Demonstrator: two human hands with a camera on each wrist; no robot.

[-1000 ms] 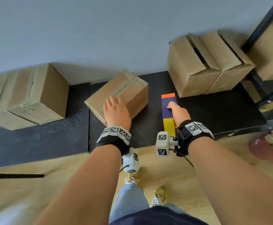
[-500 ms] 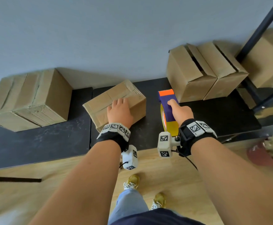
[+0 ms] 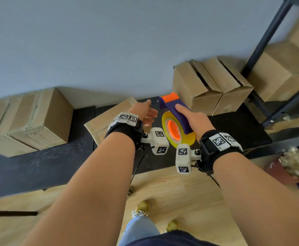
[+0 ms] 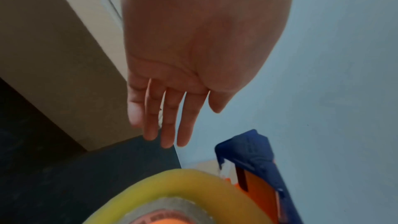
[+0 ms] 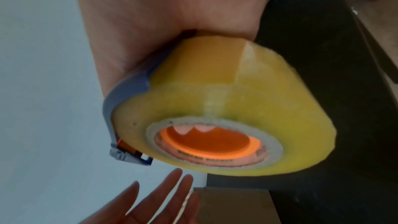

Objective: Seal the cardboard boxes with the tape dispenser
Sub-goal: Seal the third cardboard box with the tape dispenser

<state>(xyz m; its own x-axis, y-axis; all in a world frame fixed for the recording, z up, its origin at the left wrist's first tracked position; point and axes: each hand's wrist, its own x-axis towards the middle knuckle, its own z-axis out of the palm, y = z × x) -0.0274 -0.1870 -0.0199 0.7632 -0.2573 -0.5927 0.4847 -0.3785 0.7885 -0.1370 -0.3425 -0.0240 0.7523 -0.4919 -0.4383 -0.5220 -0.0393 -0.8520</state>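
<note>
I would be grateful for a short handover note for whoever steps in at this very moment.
Right hand grips the tape dispenser, lifted off the black table.
Left hand is open, holds nothing, and hovers above the small box, fingers reaching toward the dispenser.
Done: the big box at left looks taped.
Left: the two boxes at back right have flaps not taped. Whether the small box is fully sealed cannot be told; check it first.
</note>
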